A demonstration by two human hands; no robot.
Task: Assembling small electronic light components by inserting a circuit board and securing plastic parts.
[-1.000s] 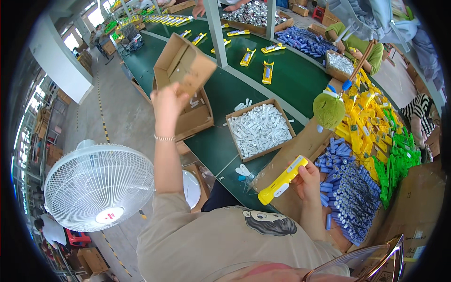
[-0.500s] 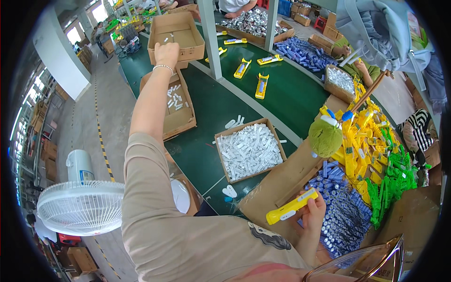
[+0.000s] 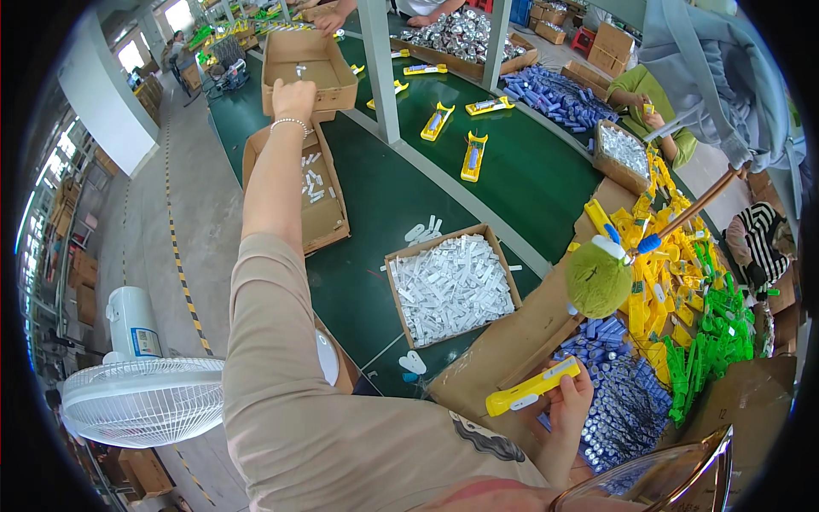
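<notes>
My left arm stretches far out to a cardboard box at the back left. My left hand is closed over its near rim, the fingertips partly hidden; a few small white pieces lie inside. Close to me, my right hand pinches a yellow flashlight body with a white switch strip along its side. Blue battery cells with dark wires lie heaped just beyond that hand. Between my arms, a shallow carton of white plastic parts sits on the green table.
A second cardboard box stands below the far one. A green fuzzy ball hangs on a stick at right, near yellow casings and green casings. A fan stands left; a metal post rises mid-table. Co-workers' hands work beyond.
The whole view has shifted slightly. My left hand stays at the far box's rim, and my right hand still holds the flashlight body. A co-worker's hand now shows at the box's far corner.
</notes>
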